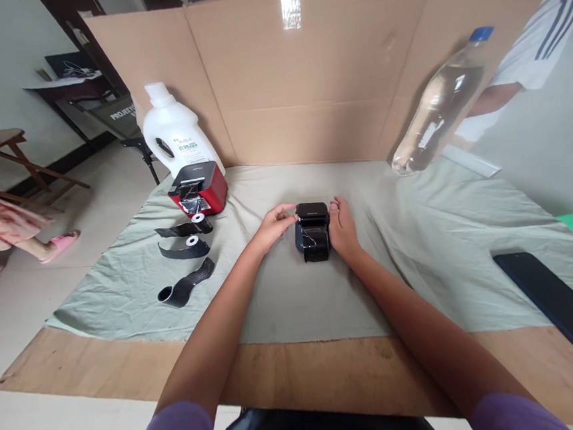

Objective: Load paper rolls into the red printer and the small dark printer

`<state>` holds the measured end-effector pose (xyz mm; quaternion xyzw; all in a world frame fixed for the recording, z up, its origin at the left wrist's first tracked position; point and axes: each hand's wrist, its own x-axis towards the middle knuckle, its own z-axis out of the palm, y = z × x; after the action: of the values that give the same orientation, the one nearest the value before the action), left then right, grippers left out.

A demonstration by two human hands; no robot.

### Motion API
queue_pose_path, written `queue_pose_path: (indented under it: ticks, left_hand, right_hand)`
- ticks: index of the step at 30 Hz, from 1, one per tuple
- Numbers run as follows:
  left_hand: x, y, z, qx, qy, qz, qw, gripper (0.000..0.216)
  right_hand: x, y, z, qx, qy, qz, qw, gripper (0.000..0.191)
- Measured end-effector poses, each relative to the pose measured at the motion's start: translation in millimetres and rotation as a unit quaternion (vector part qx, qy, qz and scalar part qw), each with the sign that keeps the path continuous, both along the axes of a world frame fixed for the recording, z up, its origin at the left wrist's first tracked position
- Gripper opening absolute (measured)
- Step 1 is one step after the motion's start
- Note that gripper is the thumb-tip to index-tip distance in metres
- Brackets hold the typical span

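Note:
A small black printer-like box [313,233] with its lid raised sits in the middle of the grey-green cloth [283,289]. My left hand [276,224] pinches its upper left corner with curled fingers. Against the box's right side rests my right hand [342,229], fingers together and gripping it. A dark roll shows inside the opened box.
A red and black box [199,190] stands at the back left before a white detergent jug [175,136]. Three black ribbon rolls [185,247] lie beside it. A clear water bottle [440,104] leans at right, a dark phone [557,298] lies near right. Cardboard walls stand behind. Other people are at both edges.

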<state>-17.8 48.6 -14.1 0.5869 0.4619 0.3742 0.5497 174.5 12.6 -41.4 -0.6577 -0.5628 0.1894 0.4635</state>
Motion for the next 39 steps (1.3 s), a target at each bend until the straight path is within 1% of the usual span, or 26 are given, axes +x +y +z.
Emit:
queue_pose_path:
  ticks: [3,6,8,10,11,13,14,16,18,21,23,25,26,27,28,30,32,33,34,37,39]
  left_hand:
    - [10,7,7.3,0.043,-0.033,0.057,0.997,0.019]
    - [21,18,13.4,0.077,-0.029,0.082,0.993,0.021]
    - [26,25,14.7,0.098,-0.014,0.087,0.991,0.016]
    - [26,30,15.0,0.129,0.013,0.079,0.988,0.011]
    - [25,31,15.8,0.152,0.038,0.063,0.986,0.010]
    - [21,31,20.7,0.202,0.117,-0.005,0.972,0.012]
    - [19,30,25.1,0.223,0.165,-0.052,0.959,0.013]
    - [19,29,37.4,0.247,0.259,-0.147,0.922,0.014]
    - [27,28,51.5,0.246,0.353,-0.206,0.879,0.018]
    - [48,29,69.4,0.236,0.485,-0.232,0.809,0.028]
    - [60,31,77.5,0.247,0.543,-0.250,0.762,0.032]
    - [65,32,83.2,0.270,0.566,-0.272,0.730,0.033]
    - [64,33,85.4,0.281,0.562,-0.278,0.726,0.033]
    - [61,32,87.4,0.291,0.549,-0.276,0.733,0.032]
    - [55,30,89.1,0.299,0.523,-0.266,0.752,0.032]
    - [38,23,91.8,0.301,0.440,-0.226,0.815,0.035]
    - [12,9,93.6,0.284,0.340,-0.157,0.883,0.041]
    - [-4,0,94.2,0.268,0.298,-0.115,0.909,0.045]
    - [-22,-10,94.4,0.253,0.265,-0.070,0.928,0.046]
    - [-90,-42,92.6,0.198,0.206,0.054,0.957,0.040]
    - [-141,-63,88.0,0.163,0.203,0.135,0.956,0.040]
  right_hand:
    - [0,1,-0.2,-0.004,0.002,0.001,1.000,0.061]
    - [0,1,-1.0,0.001,0.004,0.002,1.000,0.061]
    - [0,1,-1.7,0.013,0.013,0.002,1.000,0.061]
    - [0,1,-2.1,0.024,0.024,0.004,0.999,0.061]
    - [0,2,-2.2,0.027,0.028,0.005,0.999,0.060]
    - [0,2,-1.9,0.027,0.032,0.005,0.999,0.059]
    - [0,2,-1.6,0.025,0.033,0.004,0.999,0.059]
    - [1,2,-1.2,0.024,0.032,0.005,0.999,0.058]
    - [1,3,-1.5,0.025,0.033,0.005,0.999,0.057]
    - [2,5,-4.0,0.036,0.039,0.004,0.999,0.056]
    - [2,7,-6.5,0.048,0.046,0.004,0.998,0.056]
    - [3,9,-8.8,0.061,0.055,0.004,0.997,0.057]
    - [3,10,-9.7,0.065,0.058,0.003,0.996,0.057]
    - [3,11,-10.3,0.069,0.062,0.003,0.996,0.058]
    - [4,11,-10.7,0.071,0.064,0.002,0.995,0.058]
    - [4,12,-11.2,0.075,0.070,0.001,0.995,0.060]
    - [5,13,-12.1,0.073,0.085,0.002,0.994,0.060]
    - [5,13,-12.7,0.071,0.095,0.001,0.993,0.059]
    - [5,14,-13.6,0.067,0.106,0.000,0.992,0.059]
    - [6,16,-17.4,0.056,0.140,-0.005,0.989,0.057]
    - [7,18,-20.5,0.052,0.155,-0.004,0.987,0.057]
